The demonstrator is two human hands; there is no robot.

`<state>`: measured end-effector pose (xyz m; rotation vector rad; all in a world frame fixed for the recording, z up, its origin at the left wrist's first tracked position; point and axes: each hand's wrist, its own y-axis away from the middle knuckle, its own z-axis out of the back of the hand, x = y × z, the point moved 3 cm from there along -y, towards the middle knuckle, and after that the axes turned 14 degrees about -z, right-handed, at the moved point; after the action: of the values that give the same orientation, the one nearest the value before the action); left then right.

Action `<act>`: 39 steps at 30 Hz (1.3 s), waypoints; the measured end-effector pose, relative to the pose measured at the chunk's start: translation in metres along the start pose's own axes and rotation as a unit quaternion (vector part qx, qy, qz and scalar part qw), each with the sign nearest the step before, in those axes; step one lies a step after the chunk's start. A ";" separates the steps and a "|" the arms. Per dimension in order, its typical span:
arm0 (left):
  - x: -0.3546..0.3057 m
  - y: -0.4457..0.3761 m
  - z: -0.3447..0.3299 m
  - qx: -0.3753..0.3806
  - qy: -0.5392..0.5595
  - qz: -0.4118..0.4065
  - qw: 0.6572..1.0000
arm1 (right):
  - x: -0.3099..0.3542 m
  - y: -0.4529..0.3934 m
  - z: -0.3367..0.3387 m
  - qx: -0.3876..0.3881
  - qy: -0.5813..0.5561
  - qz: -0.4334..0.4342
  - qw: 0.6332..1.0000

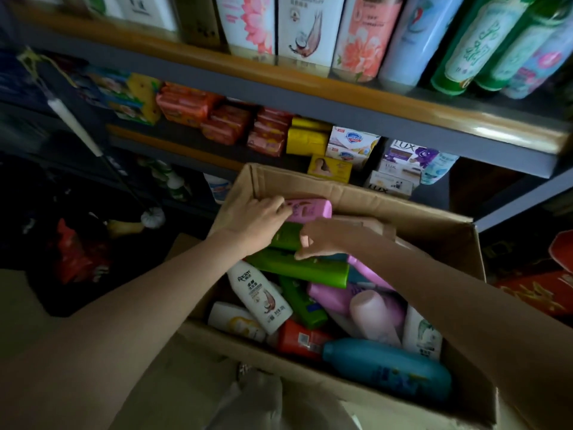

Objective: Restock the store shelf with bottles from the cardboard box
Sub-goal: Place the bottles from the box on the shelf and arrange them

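Soap packs (214, 114) beyond cardboard box (310, 184) (shelf (341, 102) above).

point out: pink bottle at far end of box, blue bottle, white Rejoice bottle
pink bottle (310, 208), head view, on its label face.
blue bottle (387, 369), head view, mid body.
white Rejoice bottle (260, 297), head view, on its front label.

Matt cardboard box (356, 193), glossy plastic bottles (387, 369)

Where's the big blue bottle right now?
Head view: the blue bottle lies on its side in the cardboard box at its near right corner, beside the red bottle.
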<state>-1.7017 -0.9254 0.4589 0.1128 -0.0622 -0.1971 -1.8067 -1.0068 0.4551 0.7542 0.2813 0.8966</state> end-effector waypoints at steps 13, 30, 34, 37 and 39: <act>0.005 0.038 -0.014 0.080 0.080 -0.047 0.992 | 0.048 0.001 -0.038 -0.042 0.106 -0.165 0.980; 0.074 0.048 0.212 -0.246 0.723 0.100 0.638 | 0.044 0.185 0.180 -0.219 -0.548 -0.116 0.799; 0.065 0.047 0.258 -0.249 0.762 -0.004 0.598 | 0.058 0.204 0.209 -0.265 -0.628 -0.005 0.732; 0.076 0.051 0.293 -0.305 0.740 -0.037 0.599 | 0.066 0.215 0.233 -0.267 -0.652 0.089 0.704; 0.086 0.053 0.320 -0.325 0.734 -0.085 0.591 | 0.070 0.225 0.251 -0.239 -0.676 0.183 0.672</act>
<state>-1.6303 -0.9247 0.7872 -0.4931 1.7179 -0.2558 -1.7693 -0.9824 0.7964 0.7981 -1.4398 0.5142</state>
